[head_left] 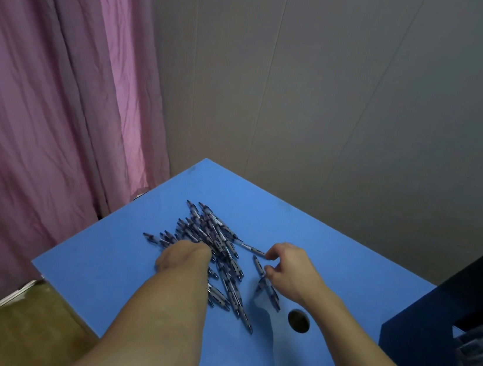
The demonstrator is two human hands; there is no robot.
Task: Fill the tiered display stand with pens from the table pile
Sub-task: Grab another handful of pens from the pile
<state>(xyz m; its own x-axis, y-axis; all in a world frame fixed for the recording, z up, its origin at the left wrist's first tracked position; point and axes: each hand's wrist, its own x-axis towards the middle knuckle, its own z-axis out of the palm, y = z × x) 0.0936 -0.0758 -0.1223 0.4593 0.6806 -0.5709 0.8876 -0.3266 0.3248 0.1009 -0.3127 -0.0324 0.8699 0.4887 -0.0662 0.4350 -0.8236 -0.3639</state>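
A pile of dark pens lies in the middle of the blue table. My left hand rests on the near left side of the pile, its fingers dug in among the pens and hidden. My right hand is just right of the pile with curled fingers. Its forefinger touches the end of a stray pen, its thumb presses on another pen, and a few pens lie under its palm. The dark tiered display stand stands at the right edge, with pens in a lower tier.
A round cable hole is in the table near my right forearm. A pink curtain hangs on the left and a grey wall stands behind the table. The floor shows past the table's left edge.
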